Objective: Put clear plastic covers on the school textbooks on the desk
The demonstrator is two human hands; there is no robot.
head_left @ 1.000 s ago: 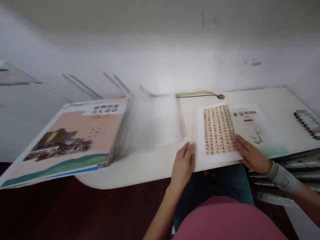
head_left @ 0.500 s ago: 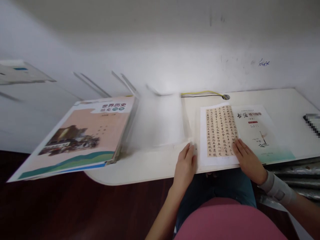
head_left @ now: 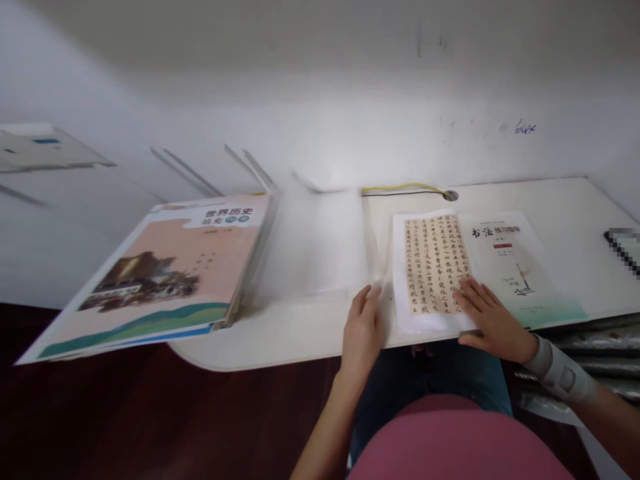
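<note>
An opened calligraphy practice booklet lies on the white desk, with old-style characters printed on its left panel and the title on its right one. Across its lower middle my right hand rests flat, fingers stretched out and holding nothing. My left hand is at the booklet's left, fingers curled together by the desk's front edge. A faint, see-through clear plastic cover shows at its fingertips; its outline is hard to make out. Farther left lies a blurred stack of clear plastic sheets.
A stack of books with a pink history atlas on top sits at the desk's left end. Yellow and black cables run along the wall into a desk hole. A partly blurred-out dark-edged device lies at the right.
My right hand has moved slightly left and spread flatter over the booklet. My left hand has drawn a little left and down, away from the booklet. The booklet has shifted slightly left.
</note>
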